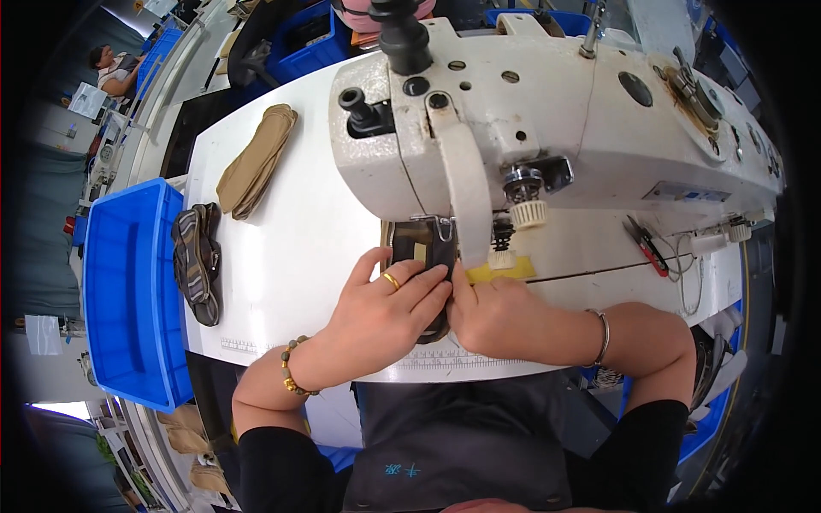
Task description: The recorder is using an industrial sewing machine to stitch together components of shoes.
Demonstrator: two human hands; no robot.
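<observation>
A dark fabric piece with a pale rectangle on it lies under the presser foot of a white sewing machine. My left hand, a ring on one finger, grips it from the left with bent fingers on its top. My right hand is closed at the piece's right edge, index finger against it, the other fingers folded and partly hidden. A yellow patch is on the machine bed just beyond my right hand.
Tan fabric pieces and striped dark pieces lie at left, beside a blue bin. Red-handled snips and a looped cord lie at right. Another person sits at the far upper left.
</observation>
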